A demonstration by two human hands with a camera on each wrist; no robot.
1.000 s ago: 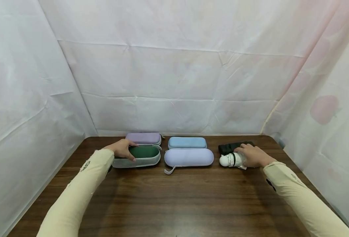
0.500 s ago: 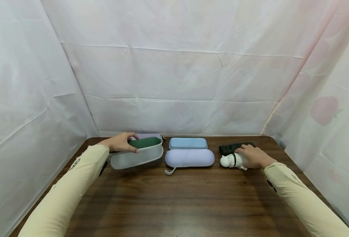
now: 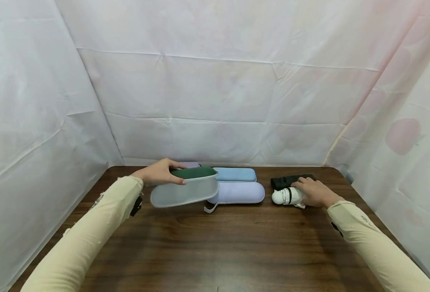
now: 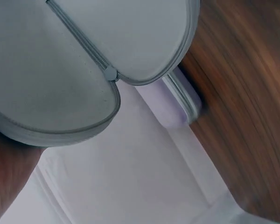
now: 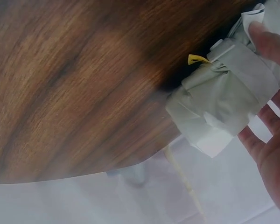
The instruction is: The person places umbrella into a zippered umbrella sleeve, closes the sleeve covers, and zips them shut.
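Note:
My left hand [image 3: 159, 173] grips a zip case, dark green outside and grey inside, whose grey lining [image 3: 183, 192] faces me. The case hangs unzipped and tilted over the table's left part. Close up in the left wrist view, the case's two halves [image 4: 42, 88] spread apart at the zipper, and only a bit of the hand shows. My right hand [image 3: 315, 193] holds a white folding umbrella [image 3: 286, 196] lying at the right, thumb on one side and fingers on the other. Its gathered fabric [image 5: 224, 95] and a small yellow loop [image 5: 197, 59] show in the right wrist view.
A light blue case [image 3: 235, 174] and a lavender case [image 3: 240, 192] with a wrist strap lie mid-table, partly overlapped by the green one. Behind my left hand is a purple case [image 3: 190, 164]. A black folded umbrella-like bundle [image 3: 286, 181] lies behind the white umbrella. White sheeting [image 3: 215, 101] encloses the table.
My left hand has raised the green case off the table, tipped its inside toward me and carried it rightward, in front of the lavender and blue cases. The right hand stays on the umbrella.

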